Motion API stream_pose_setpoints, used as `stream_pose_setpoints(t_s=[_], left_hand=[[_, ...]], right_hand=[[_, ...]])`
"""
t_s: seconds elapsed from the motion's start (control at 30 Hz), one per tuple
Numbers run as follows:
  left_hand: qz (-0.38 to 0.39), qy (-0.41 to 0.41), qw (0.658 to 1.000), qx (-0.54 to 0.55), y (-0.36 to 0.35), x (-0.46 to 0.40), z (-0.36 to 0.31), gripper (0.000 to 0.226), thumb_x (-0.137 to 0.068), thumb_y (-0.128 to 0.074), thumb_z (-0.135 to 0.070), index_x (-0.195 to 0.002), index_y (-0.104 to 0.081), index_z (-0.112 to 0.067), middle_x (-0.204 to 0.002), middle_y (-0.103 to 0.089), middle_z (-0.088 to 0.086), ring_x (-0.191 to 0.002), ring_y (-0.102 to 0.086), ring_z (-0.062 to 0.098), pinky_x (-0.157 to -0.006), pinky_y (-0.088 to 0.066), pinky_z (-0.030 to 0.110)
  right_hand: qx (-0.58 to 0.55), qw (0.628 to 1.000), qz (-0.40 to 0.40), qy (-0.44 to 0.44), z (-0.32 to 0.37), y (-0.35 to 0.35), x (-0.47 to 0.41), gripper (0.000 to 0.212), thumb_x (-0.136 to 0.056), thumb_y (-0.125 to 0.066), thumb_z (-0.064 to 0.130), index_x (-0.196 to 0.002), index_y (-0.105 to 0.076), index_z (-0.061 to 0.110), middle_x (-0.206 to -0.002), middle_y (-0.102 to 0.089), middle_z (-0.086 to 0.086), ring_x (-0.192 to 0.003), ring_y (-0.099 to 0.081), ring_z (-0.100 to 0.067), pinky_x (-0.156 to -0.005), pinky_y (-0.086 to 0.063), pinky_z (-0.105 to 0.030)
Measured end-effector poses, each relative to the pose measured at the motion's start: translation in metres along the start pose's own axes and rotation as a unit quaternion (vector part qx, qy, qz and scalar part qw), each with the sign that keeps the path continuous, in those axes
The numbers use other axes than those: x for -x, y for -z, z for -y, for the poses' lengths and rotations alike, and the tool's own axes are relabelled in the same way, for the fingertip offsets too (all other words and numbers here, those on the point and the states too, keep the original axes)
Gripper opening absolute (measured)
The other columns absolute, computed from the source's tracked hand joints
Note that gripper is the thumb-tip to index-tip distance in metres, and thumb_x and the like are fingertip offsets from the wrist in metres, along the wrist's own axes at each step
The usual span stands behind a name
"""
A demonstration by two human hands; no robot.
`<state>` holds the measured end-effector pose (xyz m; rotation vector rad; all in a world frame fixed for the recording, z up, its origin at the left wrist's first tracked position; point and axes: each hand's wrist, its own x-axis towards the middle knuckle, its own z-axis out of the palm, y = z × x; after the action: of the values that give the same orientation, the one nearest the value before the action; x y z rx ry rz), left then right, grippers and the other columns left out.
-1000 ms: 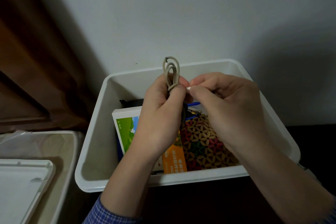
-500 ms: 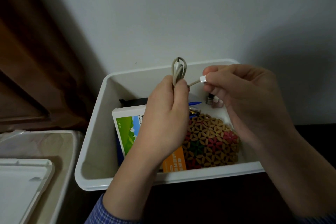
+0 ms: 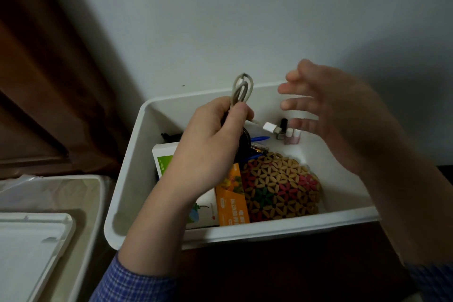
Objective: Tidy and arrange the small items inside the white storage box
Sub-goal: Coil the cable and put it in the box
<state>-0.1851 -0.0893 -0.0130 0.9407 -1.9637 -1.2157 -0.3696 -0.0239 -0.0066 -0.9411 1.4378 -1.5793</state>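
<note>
The white storage box (image 3: pixel 127 179) stands against the wall. Above it my left hand (image 3: pixel 210 144) grips a folded bundle of grey-white cable (image 3: pixel 241 92), whose loops stick up past my fingers. The cable's white plug end (image 3: pixel 269 127) hangs free to the right. My right hand (image 3: pixel 335 115) hovers over the box's right side, blurred, fingers spread and holding nothing. Inside lie a round wooden bead mat (image 3: pixel 279 189), an orange packet (image 3: pixel 232 201), a white and green carton (image 3: pixel 164 159), a blue pen (image 3: pixel 259 139) and small nail polish bottles (image 3: pixel 291 136).
A second white bin (image 3: pixel 73 203) with a flat white lid (image 3: pixel 27 247) inside stands at the lower left. Brown wooden furniture (image 3: pixel 36 81) fills the left side. A dark surface (image 3: pixel 269 272) lies under the box's near edge.
My right hand has let go of the cable's plug end and drawn back to the right with its fingers spread. The plug now dangles. My left hand still holds the bundle.
</note>
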Motion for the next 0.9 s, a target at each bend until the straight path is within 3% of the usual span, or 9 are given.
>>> stream_pose_setpoints(t_s=[0.13, 0.2, 0.33, 0.43, 0.53, 0.63, 0.73, 0.9], left_hand=[[0.102, 0.000, 0.993, -0.067, 0.007, -0.014, -0.009, 0.026, -0.101, -0.051, -0.033, -0.095, -0.068, -0.016, -0.067, -0.057, 0.001, -0.058, -0.052, 0.013, -0.055, -0.044, 0.033], [0.126, -0.006, 0.987, -0.101, 0.009, -0.028, -0.014, 0.026, -0.101, -0.053, -0.032, -0.096, -0.066, -0.009, -0.069, -0.061, -0.003, -0.060, -0.055, 0.011, -0.059, -0.046, 0.031], [0.169, 0.007, 0.983, -0.067, 0.015, -0.051, -0.021, 0.030, -0.100, -0.058, -0.025, -0.108, -0.058, 0.003, -0.084, -0.067, 0.012, -0.074, -0.057, 0.021, -0.071, -0.046, 0.038], [0.164, 0.031, 0.979, -0.114, 0.033, -0.068, -0.014, 0.034, -0.091, -0.062, -0.033, -0.117, -0.060, -0.011, -0.108, -0.071, 0.010, -0.094, -0.064, 0.021, -0.087, -0.049, 0.035], [0.098, 0.023, 0.950, -0.296, 0.042, -0.084, 0.007, 0.026, -0.090, -0.058, -0.024, -0.114, -0.062, -0.015, -0.110, -0.066, 0.001, -0.097, -0.061, 0.018, -0.081, -0.049, 0.029], [0.146, 0.028, 0.889, -0.432, 0.031, -0.094, 0.031, 0.023, -0.087, -0.061, -0.016, -0.109, -0.065, -0.014, -0.107, -0.065, 0.004, -0.097, -0.060, 0.024, -0.082, -0.049, 0.032], [0.188, 0.055, 0.857, -0.477, 0.020, -0.104, 0.048, 0.024, -0.082, -0.069, -0.019, -0.105, -0.067, -0.016, -0.101, -0.067, 0.005, -0.089, -0.062, 0.024, -0.077, -0.053, 0.035], [0.181, 0.083, 0.852, -0.483, 0.020, -0.115, 0.067, 0.022, -0.079, -0.074, -0.018, -0.099, -0.072, -0.012, -0.094, -0.070, 0.008, -0.084, -0.065, 0.027, -0.076, -0.056, 0.037]], right_hand=[[0.112, 0.988, 0.105, 0.003, 0.004, 0.006, -0.009, 0.032, -0.083, -0.070, 0.041, -0.115, -0.069, 0.039, -0.103, -0.075, 0.001, -0.079, -0.072, -0.018, -0.062, -0.054, -0.029], [0.132, 0.981, 0.141, 0.028, 0.008, 0.003, -0.016, 0.029, -0.089, -0.069, 0.032, -0.118, -0.068, 0.034, -0.092, -0.074, 0.001, -0.073, -0.069, -0.017, -0.059, -0.052, -0.026], [0.169, 0.973, 0.124, 0.099, 0.021, 0.001, -0.035, 0.007, -0.093, -0.071, 0.012, -0.098, -0.074, 0.014, -0.070, -0.071, 0.000, -0.064, -0.064, -0.011, -0.060, -0.054, -0.021], [0.184, 0.973, 0.086, 0.111, 0.025, 0.011, -0.047, 0.006, -0.086, -0.079, 0.015, -0.089, -0.075, 0.011, -0.070, -0.075, -0.005, -0.064, -0.072, -0.013, -0.063, -0.059, -0.019], [0.248, 0.961, 0.073, 0.100, 0.011, 0.014, -0.056, 0.010, -0.082, -0.082, 0.015, -0.085, -0.075, 0.009, -0.070, -0.076, -0.008, -0.067, -0.076, -0.021, -0.067, -0.063, -0.027], [0.265, 0.955, 0.124, 0.043, -0.009, 0.003, -0.060, 0.010, -0.083, -0.082, 0.010, -0.083, -0.072, 0.009, -0.070, -0.076, -0.009, -0.072, -0.078, -0.023, -0.073, -0.064, -0.034], [0.247, 0.958, 0.143, 0.013, -0.025, -0.014, -0.068, 0.009, -0.081, -0.082, 0.006, -0.083, -0.074, 0.009, -0.076, -0.078, -0.009, -0.078, -0.078, -0.023, -0.081, -0.063, -0.039], [0.331, 0.930, 0.156, -0.027, -0.046, -0.040, -0.082, 0.014, -0.079, -0.084, 0.009, -0.091, -0.077, 0.010, -0.085, -0.078, -0.005, -0.083, -0.077, -0.019, -0.089, -0.061, -0.039]])
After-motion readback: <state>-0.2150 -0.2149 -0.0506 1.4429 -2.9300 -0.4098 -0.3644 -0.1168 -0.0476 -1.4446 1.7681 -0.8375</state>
